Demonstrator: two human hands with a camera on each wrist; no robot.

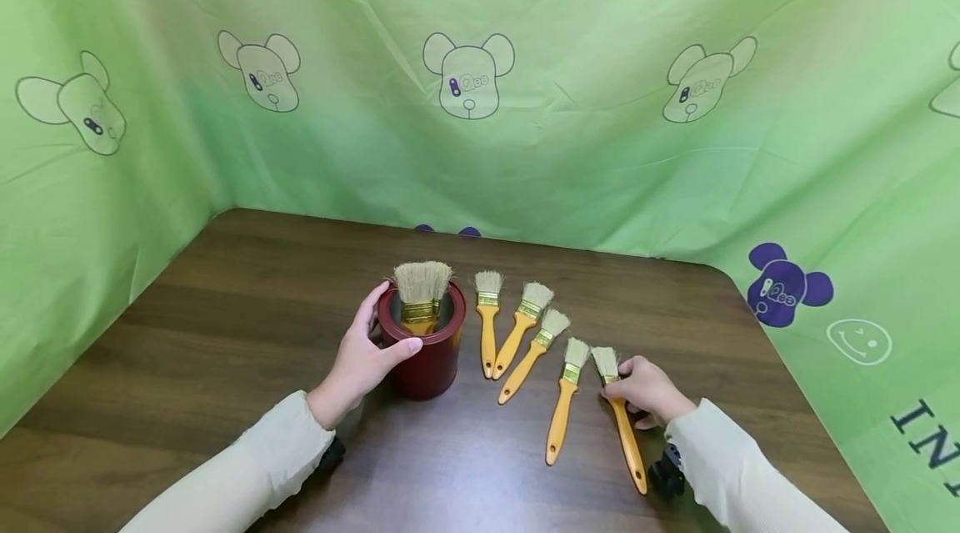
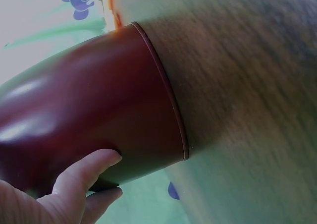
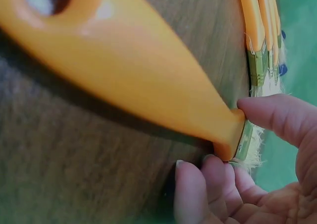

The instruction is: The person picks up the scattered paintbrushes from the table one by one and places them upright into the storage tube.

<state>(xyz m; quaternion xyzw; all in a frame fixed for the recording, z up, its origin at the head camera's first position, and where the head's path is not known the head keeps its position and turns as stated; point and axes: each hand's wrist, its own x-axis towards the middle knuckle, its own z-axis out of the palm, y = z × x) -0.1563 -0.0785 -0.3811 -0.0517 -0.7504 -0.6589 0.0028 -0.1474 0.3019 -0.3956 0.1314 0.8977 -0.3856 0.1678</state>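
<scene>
My left hand [image 1: 358, 366] grips a dark red round pot [image 1: 422, 370], its thumb across the near rim and its fingers on the far left side. The left wrist view shows the pot's smooth wall [image 2: 99, 95] close up. Inside it stands a wide paintbrush [image 1: 422, 283], bristles up, with its lower handle hidden. At the right, my right hand [image 1: 651, 393] pinches a paintbrush [image 1: 628, 450] with a yellow handle near its metal band. In the right wrist view the thumb is on one side of that paintbrush [image 3: 124, 70] and the fingertips are opposite.
Several more yellow-handled paintbrushes lie between the hands, including one beside the pot [image 1: 487, 333] and one left of the held brush [image 1: 562, 420], bristles pointing away. They rest on a dark wooden table [image 1: 247, 291]. A green printed cloth [image 1: 570, 166] hangs around it.
</scene>
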